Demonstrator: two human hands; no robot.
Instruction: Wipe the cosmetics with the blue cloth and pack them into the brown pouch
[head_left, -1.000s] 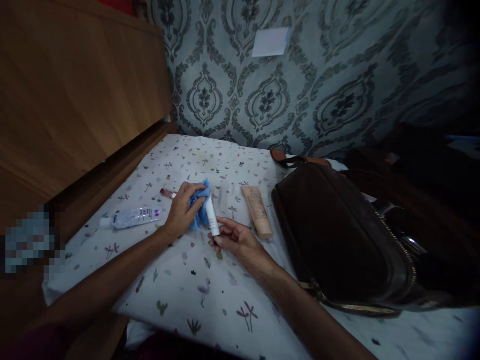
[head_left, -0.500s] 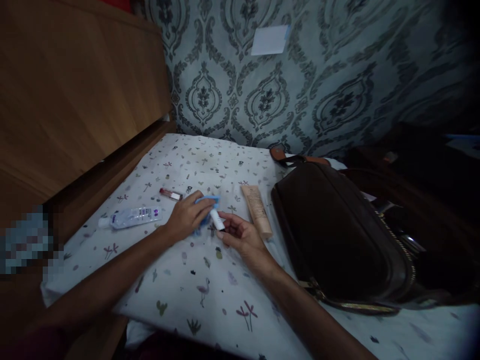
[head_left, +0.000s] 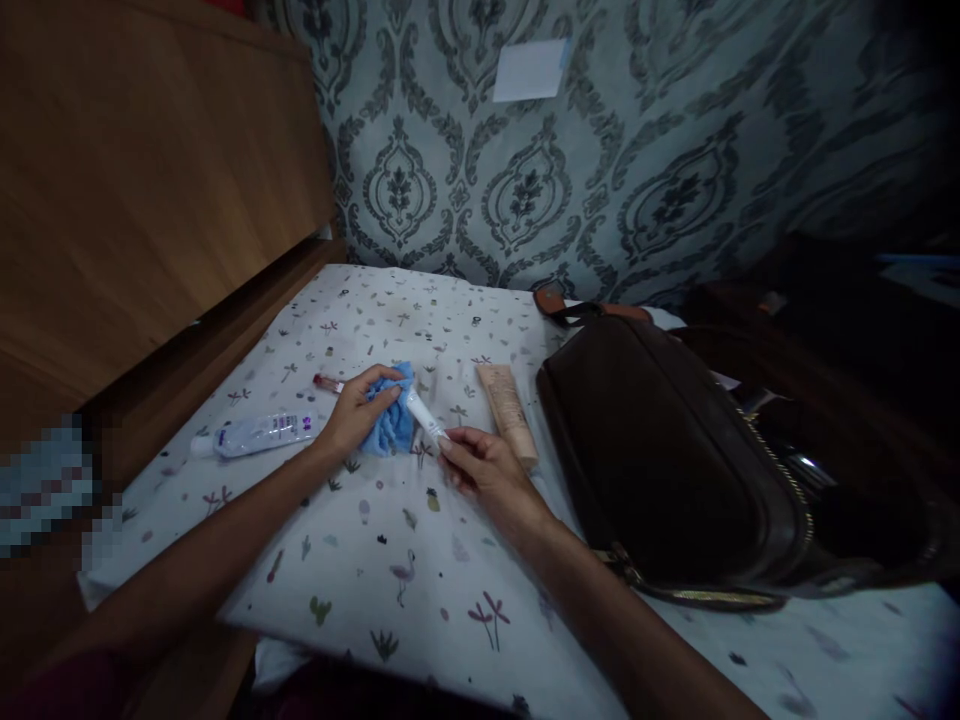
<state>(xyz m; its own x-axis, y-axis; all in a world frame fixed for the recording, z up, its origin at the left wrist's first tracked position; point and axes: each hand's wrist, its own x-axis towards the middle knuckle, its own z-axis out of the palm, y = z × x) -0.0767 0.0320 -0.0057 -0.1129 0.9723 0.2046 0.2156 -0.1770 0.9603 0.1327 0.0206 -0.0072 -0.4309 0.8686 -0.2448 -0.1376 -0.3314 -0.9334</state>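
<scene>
My left hand is closed on a crumpled blue cloth. A slim white tube touches the cloth at its upper end. Its lower end is pinched between the thumb and fingers of my right hand. To the left of my left hand lies a clear bottle with a purple-marked label. A small lip gloss tube with a red end is partly hidden behind that hand. Beyond my right hand rests a beige squeeze tube.
A dark brown bag with an open zipper stands on the right of the patterned sheet. A wooden cabinet borders the left side. The patterned wall rises behind, with a white card on it.
The cloth has come more into view under my left hand, and more of the white tube shows. My right hand now grips the tube's lower end. The view has shifted slightly.
</scene>
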